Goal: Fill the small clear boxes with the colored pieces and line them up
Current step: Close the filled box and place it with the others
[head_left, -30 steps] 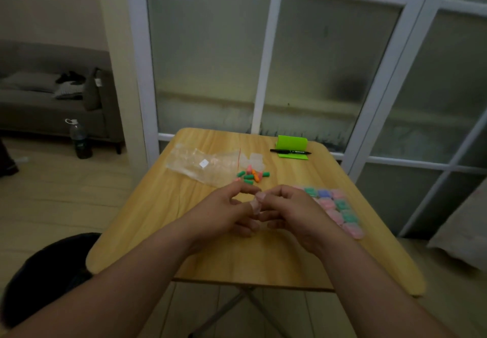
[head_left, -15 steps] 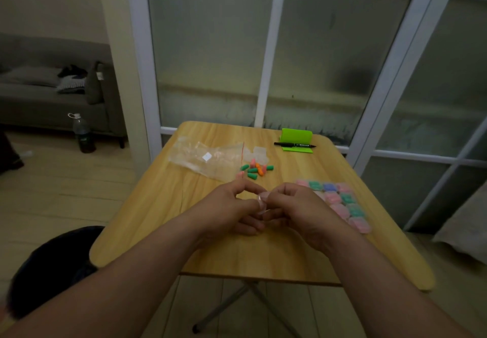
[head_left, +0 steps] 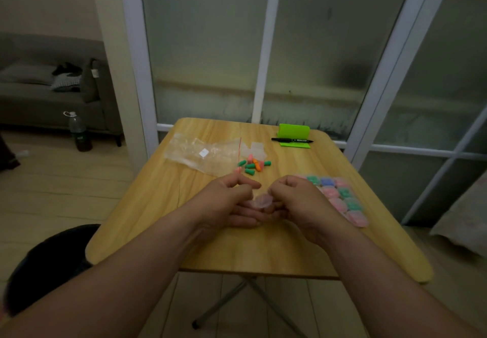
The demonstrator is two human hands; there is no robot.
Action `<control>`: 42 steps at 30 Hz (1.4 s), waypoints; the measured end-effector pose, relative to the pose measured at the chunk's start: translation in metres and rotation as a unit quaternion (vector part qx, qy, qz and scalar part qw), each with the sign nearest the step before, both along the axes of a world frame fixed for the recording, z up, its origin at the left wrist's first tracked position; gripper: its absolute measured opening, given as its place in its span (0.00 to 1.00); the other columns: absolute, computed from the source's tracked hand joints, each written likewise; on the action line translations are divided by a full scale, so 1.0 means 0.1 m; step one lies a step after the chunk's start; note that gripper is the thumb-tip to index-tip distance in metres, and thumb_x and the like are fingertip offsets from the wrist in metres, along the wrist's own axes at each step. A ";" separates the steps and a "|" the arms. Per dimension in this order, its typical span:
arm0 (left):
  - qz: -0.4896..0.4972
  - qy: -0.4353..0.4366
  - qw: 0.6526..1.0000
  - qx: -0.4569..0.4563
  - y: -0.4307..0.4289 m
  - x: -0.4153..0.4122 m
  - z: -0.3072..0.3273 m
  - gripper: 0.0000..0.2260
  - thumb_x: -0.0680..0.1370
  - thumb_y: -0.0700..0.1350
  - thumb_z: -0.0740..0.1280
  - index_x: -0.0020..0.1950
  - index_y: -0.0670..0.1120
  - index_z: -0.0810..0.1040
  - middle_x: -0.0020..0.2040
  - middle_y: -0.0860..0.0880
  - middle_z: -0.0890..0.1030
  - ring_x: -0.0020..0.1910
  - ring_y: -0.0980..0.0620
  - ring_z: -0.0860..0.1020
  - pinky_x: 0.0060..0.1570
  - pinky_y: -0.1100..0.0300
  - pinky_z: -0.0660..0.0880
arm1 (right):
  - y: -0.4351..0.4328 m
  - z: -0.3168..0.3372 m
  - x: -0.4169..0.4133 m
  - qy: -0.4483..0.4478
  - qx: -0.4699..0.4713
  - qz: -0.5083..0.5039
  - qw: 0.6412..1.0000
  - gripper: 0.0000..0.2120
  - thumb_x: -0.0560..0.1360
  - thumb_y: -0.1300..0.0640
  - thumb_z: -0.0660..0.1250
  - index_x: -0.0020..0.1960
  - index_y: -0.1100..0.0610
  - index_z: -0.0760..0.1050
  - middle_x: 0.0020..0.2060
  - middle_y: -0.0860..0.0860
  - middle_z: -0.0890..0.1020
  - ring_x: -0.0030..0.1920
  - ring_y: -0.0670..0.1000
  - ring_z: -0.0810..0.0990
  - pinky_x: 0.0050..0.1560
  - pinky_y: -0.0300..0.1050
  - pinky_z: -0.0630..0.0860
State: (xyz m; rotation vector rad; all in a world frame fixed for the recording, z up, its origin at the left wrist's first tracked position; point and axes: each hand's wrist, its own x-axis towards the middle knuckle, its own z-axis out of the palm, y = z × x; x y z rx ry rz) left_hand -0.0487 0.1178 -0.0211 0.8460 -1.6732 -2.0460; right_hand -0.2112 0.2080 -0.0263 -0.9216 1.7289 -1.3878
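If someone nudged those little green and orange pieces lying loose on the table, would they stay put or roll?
They would probably roll: the colored pieces look rounded and tapered, so likely in a curve rather than straight. They look tiny and probably light, so a slight push may scatter them. The plastic bag beside them might stop a few.

Level: dim; colours muted, with a grey-green cast.
Source: weak diffuse light through the frosted glass panels [head_left: 205, 47] behind the light wooden table [head_left: 290, 248].
Shadows: soft and faint; the dark round seat [head_left: 47, 264] at lower left loses detail.
Sharpness: soft, grainy; the small clear plastic box [head_left: 261, 200] reads as a hazy smudge.
Distortion: wide-angle; the white window frames [head_left: 395, 55] lean toward the edges.
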 end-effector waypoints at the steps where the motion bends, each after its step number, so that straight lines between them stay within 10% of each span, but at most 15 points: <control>1: 0.002 0.005 1.000 0.006 -0.01 0.01 0.01 0.13 0.82 0.37 0.63 0.64 0.45 0.79 0.49 0.34 0.86 0.50 0.37 0.87 0.56 0.42 0.83 | 0.00 0.01 -0.01 -0.013 -0.006 -0.001 1.000 0.02 0.78 0.64 0.68 0.48 0.61 0.79 0.38 0.58 0.83 0.35 0.51 0.83 0.37 0.47 0.79; 12: 0.028 -0.017 0.999 0.008 0.12 -0.06 -0.07 0.15 0.79 0.33 0.67 0.64 0.44 0.72 0.52 0.35 0.86 0.48 0.41 0.88 0.49 0.49 0.85 | 0.06 0.02 0.15 0.388 0.019 -0.005 0.922 0.04 0.82 0.52 0.68 0.53 0.47 0.81 0.43 0.43 0.83 0.44 0.41 0.81 0.45 0.43 0.80; 20: -0.106 0.025 0.989 0.100 0.18 -0.09 -0.11 0.14 0.77 0.31 0.61 0.61 0.39 0.76 0.46 0.45 0.80 0.39 0.53 0.77 0.41 0.60 0.74 | 0.08 0.09 -0.04 0.326 -0.005 0.030 0.945 0.03 0.80 0.55 0.72 0.52 0.48 0.83 0.44 0.45 0.85 0.45 0.42 0.83 0.47 0.41 0.80; 28: 0.030 0.034 0.974 0.223 0.11 -0.19 -0.08 0.21 0.86 0.57 0.56 0.57 0.42 0.81 0.35 0.47 0.77 0.30 0.52 0.72 0.28 0.61 0.67 | -0.12 0.12 -0.10 0.253 -0.009 0.026 0.967 0.08 0.83 0.50 0.69 0.51 0.51 0.84 0.43 0.48 0.86 0.42 0.45 0.83 0.41 0.39 0.77; 42: 0.176 0.078 0.943 0.272 -0.09 -0.19 -0.10 0.15 0.84 0.52 0.58 0.56 0.43 0.79 0.34 0.46 0.78 0.27 0.53 0.70 0.27 0.63 0.63 | -1.18 -0.14 -0.23 0.545 0.140 -0.051 0.825 0.09 0.79 0.53 0.67 0.57 0.51 0.83 0.54 0.52 0.85 0.55 0.57 0.82 0.47 0.47 0.75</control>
